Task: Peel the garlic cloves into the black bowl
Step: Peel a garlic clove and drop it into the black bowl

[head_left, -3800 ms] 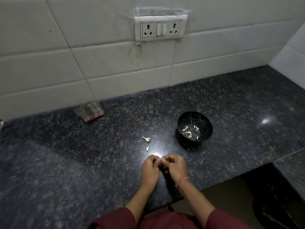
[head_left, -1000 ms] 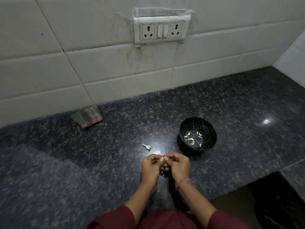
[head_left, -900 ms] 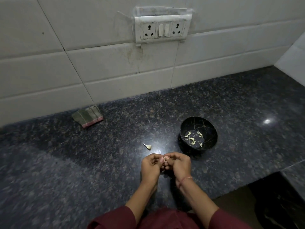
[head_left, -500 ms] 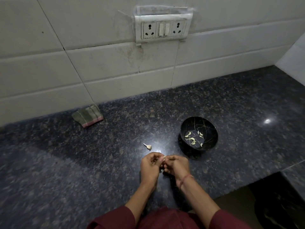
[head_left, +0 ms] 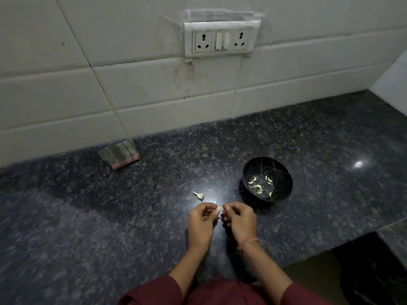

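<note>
The black bowl point(head_left: 267, 171) stands on the dark granite counter point(head_left: 110, 216) with several peeled garlic cloves point(head_left: 258, 187) inside. My left hand point(head_left: 201, 223) pinches a pale garlic clove point(head_left: 219, 208) at its fingertips. My right hand point(head_left: 239, 219) is curled right beside it, its thumb just short of the clove; I cannot tell whether it holds peel. One unpeeled clove point(head_left: 199, 195) lies on the counter just beyond my left hand.
A folded striped cloth point(head_left: 120, 153) lies by the tiled wall at the back left. A socket and switch plate point(head_left: 221, 40) is on the wall. The counter's front edge drops off at the lower right point(head_left: 308, 258).
My two hands, pressed together on the clove before, have drawn slightly apart, and the clove now shows at my left fingertips. Since the oldest frame one loose clove has gone from the counter.
</note>
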